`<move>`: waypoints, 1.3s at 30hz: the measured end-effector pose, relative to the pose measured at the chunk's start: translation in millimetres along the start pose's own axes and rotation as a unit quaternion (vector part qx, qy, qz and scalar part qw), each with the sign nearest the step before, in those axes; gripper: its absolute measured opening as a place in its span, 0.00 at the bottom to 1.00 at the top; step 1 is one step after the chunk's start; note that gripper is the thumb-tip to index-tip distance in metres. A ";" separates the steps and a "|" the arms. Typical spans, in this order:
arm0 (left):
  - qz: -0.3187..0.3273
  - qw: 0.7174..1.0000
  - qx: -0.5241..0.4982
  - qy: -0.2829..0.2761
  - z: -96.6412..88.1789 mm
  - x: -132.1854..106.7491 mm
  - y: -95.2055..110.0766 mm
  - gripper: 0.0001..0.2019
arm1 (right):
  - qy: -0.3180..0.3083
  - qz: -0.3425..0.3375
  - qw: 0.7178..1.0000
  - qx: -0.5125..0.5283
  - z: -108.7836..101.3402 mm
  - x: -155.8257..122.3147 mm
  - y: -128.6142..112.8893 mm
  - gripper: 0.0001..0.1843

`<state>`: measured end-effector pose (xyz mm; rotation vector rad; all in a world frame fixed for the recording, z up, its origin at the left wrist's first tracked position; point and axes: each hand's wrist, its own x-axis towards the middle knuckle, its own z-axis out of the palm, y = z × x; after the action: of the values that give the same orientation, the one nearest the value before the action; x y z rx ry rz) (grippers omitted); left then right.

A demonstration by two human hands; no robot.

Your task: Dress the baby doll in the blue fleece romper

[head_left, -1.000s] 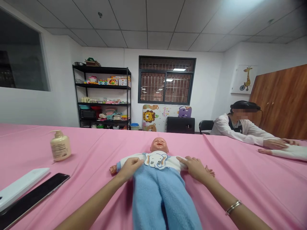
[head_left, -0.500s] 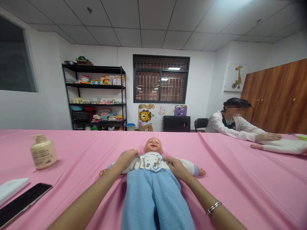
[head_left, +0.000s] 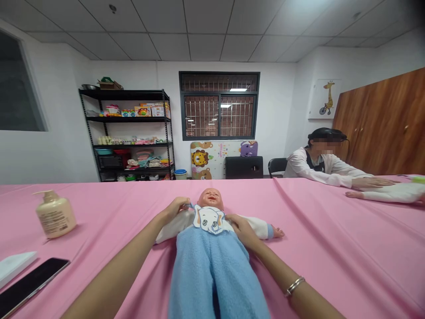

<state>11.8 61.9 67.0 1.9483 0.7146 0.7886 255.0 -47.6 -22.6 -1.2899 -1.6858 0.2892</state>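
A baby doll [head_left: 211, 199] lies on its back on the pink tablecloth [head_left: 315, 248], arms spread. It wears a white long-sleeved top and fluffy blue overalls [head_left: 206, 254] with a white elephant face on the bib. My left hand [head_left: 175, 209] pinches a blue strap of the overalls by the doll's shoulder on the left, lifted off the chest. At the bib's right edge, my right hand [head_left: 241, 227] has its fingers curled on the overalls; its fingertips are partly hidden. The doll's hand on the left is hidden behind my forearm.
A pump bottle [head_left: 56, 215], a white flat box [head_left: 15, 266] and a phone [head_left: 31, 283] lie at the left. Across the table at right, a person [head_left: 318, 161] rests their hands on another doll [head_left: 395, 193]. Shelves [head_left: 128, 119] stand behind.
My left hand has moved up and outward, drawing the blue strap away from the doll's chest. My right hand stays at the bib edge. The view has shifted slightly.
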 end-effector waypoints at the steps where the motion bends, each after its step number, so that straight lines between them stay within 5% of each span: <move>1: -0.008 1.000 -0.013 -0.013 -1.3 0.8 1.0 0.10 | 0.001 -0.002 1.000 -0.003 0.4 -0.2 0.8 0.19; 9: -0.027 0.995 -0.044 -0.087 -8.5 -4.2 12.7 0.08 | 0.014 -0.006 1.000 -0.023 5.1 -1.2 7.9 0.19; 14: 0.024 0.984 0.079 -0.159 -6.9 -9.1 29.0 0.16 | 0.012 -0.012 0.999 -0.037 3.8 -2.3 1.8 0.19; 18: 0.122 0.954 0.261 -0.081 2.8 -15.5 42.2 0.12 | 0.013 -0.008 0.999 -0.052 3.0 -2.8 -2.2 0.20; 23: 0.208 0.874 0.439 -0.015 12.4 -28.5 53.8 0.10 | 0.023 -0.007 0.998 -0.053 4.4 -4.8 -4.2 0.19; 26: 0.152 0.838 0.524 0.013 11.8 -28.1 46.5 0.12 | 0.027 -0.013 0.998 -0.055 4.2 -6.0 -5.9 0.19; 31: 0.010 0.824 0.567 -0.019 0.5 -13.4 13.2 0.13 | 0.025 -0.010 0.998 -0.061 3.0 -5.5 -6.0 0.20; 39: -0.066 0.874 0.478 -0.066 -4.6 17.3 -23.1 0.09 | 0.025 -0.017 0.997 -0.064 5.3 -3.6 -0.5 0.19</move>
<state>15.2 87.2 52.7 2.7395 1.2954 0.1789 250.5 -49.1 -26.9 -1.3494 -1.7056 0.1292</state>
